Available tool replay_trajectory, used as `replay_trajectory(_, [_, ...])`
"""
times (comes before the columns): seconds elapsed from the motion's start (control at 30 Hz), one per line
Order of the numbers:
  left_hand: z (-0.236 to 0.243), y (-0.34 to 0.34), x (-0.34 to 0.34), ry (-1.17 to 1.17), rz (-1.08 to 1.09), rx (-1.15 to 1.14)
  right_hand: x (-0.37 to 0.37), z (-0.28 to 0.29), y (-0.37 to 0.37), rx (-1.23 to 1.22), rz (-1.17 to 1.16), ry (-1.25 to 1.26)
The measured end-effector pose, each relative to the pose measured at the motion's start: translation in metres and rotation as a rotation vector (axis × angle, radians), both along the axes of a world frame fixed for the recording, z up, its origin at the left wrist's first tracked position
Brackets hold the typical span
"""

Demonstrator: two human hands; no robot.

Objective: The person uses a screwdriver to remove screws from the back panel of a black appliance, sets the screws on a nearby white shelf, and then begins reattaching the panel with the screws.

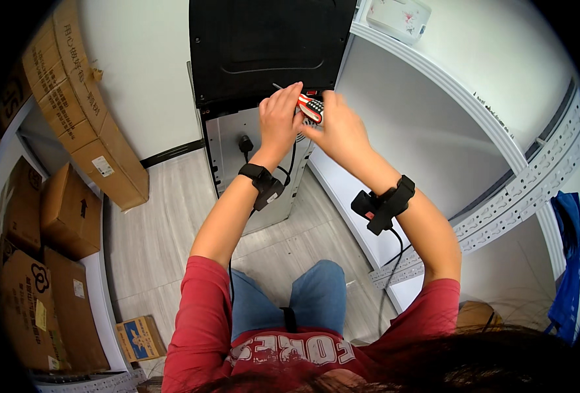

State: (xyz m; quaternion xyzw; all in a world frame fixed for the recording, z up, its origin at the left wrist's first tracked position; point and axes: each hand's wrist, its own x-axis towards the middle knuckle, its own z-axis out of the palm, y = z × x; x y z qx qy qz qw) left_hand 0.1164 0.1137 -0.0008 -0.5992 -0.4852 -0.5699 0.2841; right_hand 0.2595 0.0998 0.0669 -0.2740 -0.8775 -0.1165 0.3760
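A red and black folding tool (310, 109), probably a hex key set, is between my hands at the seam below the black upper panel (265, 46) of a tall appliance. A thin metal shaft points out to the upper left, its tip partly hidden. My left hand (279, 119) is closed at the tool's left side, fingers curled at the seam. My right hand (339, 128) grips the tool from the right, fingertips partly hidden. Below, a black plug (244, 145) and cable show against the silver lower panel (227, 177). Both wrists wear black strapped devices with cables.
A tall cardboard package (80, 131) leans against the left wall beside shelves with cardboard boxes (67, 213). A small box (139, 337) lies on the floor at lower left. White metal shelving (434, 59) curves along the right, holding a translucent container (398, 18). A blue bag (565, 262) hangs at far right.
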Motion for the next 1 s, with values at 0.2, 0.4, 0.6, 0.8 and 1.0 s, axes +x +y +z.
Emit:
replay_trajectory(0.2, [-0.005, 0.004, 0.000, 0.002, -0.009, 0.023, -0.013, 0.004, -0.007, -0.419, -0.157, -0.018])
replay_trajectory(0.4, [-0.004, 0.004, 0.003, 0.005, 0.004, 0.000, -0.001, -0.006, -0.008, 0.224, 0.118, -0.019])
replay_trajectory(0.6, [0.002, 0.005, 0.003, -0.004, -0.010, 0.006, -0.006, -0.006, -0.012, -0.253, -0.080, -0.029])
replay_trajectory(0.8, [0.000, 0.008, 0.000, 0.010, -0.014, -0.014, -0.003, -0.010, -0.007, 0.268, 0.100, -0.032])
replay_trajectory(1.0, [-0.001, 0.004, -0.004, 0.027, 0.003, 0.049, -0.009, -0.001, -0.010, -0.230, -0.128, -0.074])
